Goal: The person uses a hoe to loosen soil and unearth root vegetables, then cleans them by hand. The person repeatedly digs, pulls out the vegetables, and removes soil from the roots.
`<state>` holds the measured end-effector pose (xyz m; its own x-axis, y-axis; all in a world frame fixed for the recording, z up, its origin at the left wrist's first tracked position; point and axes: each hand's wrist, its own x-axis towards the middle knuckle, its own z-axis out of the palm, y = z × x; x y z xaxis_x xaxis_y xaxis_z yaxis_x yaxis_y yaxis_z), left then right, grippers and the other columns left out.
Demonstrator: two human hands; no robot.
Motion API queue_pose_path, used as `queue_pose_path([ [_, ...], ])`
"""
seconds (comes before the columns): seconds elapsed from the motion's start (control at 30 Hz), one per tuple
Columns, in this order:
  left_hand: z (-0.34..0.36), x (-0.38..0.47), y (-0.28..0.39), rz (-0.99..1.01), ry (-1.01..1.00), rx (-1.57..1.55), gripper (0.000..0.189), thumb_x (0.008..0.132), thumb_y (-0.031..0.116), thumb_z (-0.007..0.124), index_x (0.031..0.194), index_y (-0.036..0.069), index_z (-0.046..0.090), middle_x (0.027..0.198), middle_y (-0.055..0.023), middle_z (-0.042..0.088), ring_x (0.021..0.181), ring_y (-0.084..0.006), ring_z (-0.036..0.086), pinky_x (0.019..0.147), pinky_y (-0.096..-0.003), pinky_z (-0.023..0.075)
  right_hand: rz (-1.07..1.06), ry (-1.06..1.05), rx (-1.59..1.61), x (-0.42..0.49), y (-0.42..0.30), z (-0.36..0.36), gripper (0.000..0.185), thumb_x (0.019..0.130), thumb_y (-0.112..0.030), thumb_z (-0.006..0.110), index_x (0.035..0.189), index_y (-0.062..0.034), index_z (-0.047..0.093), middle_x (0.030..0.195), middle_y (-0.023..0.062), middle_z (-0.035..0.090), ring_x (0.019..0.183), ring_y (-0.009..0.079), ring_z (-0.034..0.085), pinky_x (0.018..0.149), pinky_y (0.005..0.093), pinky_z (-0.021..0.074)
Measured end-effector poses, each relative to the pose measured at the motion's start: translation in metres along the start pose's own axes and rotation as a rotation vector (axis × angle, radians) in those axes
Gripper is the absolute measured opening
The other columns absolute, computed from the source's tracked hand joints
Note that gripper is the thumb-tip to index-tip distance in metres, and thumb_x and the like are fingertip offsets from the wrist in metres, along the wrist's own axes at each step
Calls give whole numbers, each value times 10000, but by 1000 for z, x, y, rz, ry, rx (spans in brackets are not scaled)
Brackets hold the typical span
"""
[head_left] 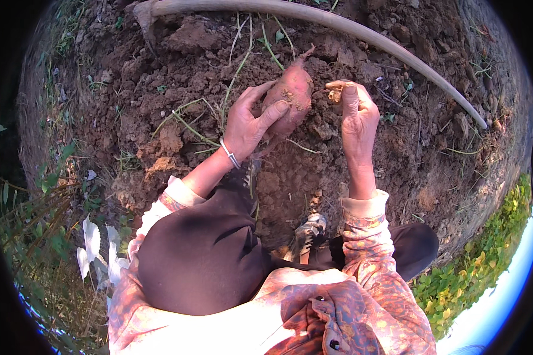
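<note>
My left hand (254, 116) is closed around a large reddish sweet potato (288, 100), its thumb across the lower part. Soil clings to the root's skin, and its thin tapered tip points up and away from me. Just right of the root, my right hand (357, 104) pinches a small yellowish-brown clod of soil (334, 96) between thumb and fingers, apart from the sweet potato. Cut green vine stems (237, 73) lie on the soil beside my left hand.
A hoe with a long wooden handle (337, 22) lies across the loose brown soil (115, 97) beyond my hands. My bent knees are close below. Leafy green plants (475, 275) grow at lower right, with dry stalks and foliage (40, 239) at the left.
</note>
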<state>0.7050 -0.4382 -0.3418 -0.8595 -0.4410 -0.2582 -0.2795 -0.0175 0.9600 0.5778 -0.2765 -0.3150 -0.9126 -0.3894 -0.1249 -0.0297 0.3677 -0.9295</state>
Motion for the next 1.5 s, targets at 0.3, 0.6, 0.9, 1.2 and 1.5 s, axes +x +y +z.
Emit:
queue_pose_path([
  [0.3, -11, 5, 19, -225, -3, 23, 255, 1003, 195, 522, 1133, 34, 669, 831, -62, 701, 604, -72, 622, 502, -220, 473, 453, -217, 609, -28, -3, 45, 922, 664, -262, 854, 1391, 13, 358, 1211, 133, 568, 1101, 231, 584, 955, 355, 478],
  [0.6, -38, 15, 22, 325, -281, 656, 214, 945, 185, 567, 1099, 73, 664, 994, -109, 681, 946, -295, 642, 943, -377, 470, 505, -37, 662, -10, 17, -1, 560, 771, -175, 747, 1264, -46, 514, 1096, 59, 609, 963, 192, 633, 807, 399, 580],
  [0.9, -46, 14, 20, 417, -503, 777, 269, 926, 348, 605, 1014, 119, 714, 815, -74, 677, 823, -271, 630, 982, -442, 411, 299, -137, 377, 22, 19, -26, 749, 749, -354, 792, 1319, 4, 466, 1199, 98, 584, 1063, 205, 603, 888, 328, 501],
  [1.2, -40, 13, 19, 237, -406, 554, 312, 895, 360, 644, 1012, 79, 714, 926, -107, 685, 912, -313, 620, 843, -396, 461, 44, -135, -385, 25, -15, -30, 245, 946, -231, 647, 922, 0, 726, 832, 54, 708, 729, 97, 624, 695, 244, 489],
  [1.5, -43, 6, 14, 308, -359, 722, 205, 772, 255, 735, 915, 108, 724, 868, -52, 626, 876, -267, 608, 774, -377, 476, -900, -964, -884, 45, -8, 16, 247, 834, -109, 621, 1072, -44, 631, 1309, 125, 559, 1326, 334, 421, 1117, 474, 335],
])
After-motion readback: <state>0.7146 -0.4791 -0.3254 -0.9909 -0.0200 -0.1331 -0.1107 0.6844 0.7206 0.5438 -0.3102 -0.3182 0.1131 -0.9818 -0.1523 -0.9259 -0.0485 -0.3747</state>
